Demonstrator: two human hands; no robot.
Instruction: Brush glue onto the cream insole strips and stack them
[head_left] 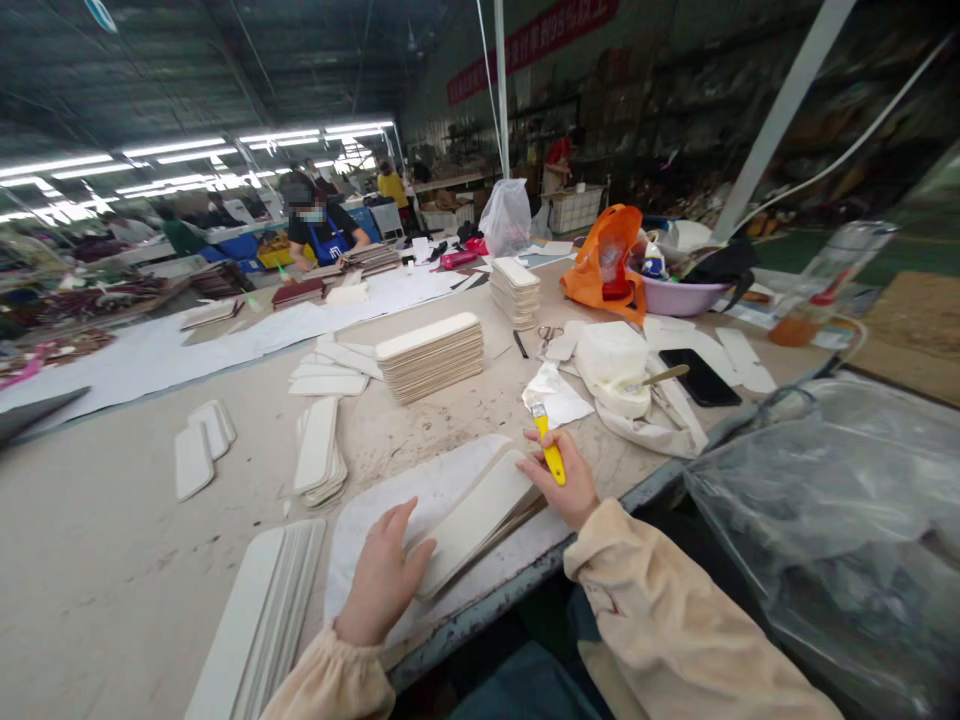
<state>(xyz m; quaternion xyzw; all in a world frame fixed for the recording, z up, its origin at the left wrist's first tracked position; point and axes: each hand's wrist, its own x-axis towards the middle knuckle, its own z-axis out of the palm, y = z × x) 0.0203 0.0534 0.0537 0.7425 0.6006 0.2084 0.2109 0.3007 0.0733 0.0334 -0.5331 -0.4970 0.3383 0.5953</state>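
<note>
In my right hand (568, 478) is a small paintbrush (553, 458) with a yellow handle, its bristles pointing up and away from me. The fingertips of that hand also meet the far right end of a small stack of long white panels (472, 520). My left hand (386, 570) is at the near left end of this stack, fingers apart, thumb at the top panel's edge. Under the stack lies a white sheet (360, 530). Fanned long panels (259, 620) lie to the left of my left hand.
A tall panel stack (431, 360) stands beyond the sheet. To the right are a white tub (615, 365) with a stick (666, 375), a black phone (700, 377), scissors (551, 335) and an orange bag (606, 262). A co-worker (322, 225) is across the table.
</note>
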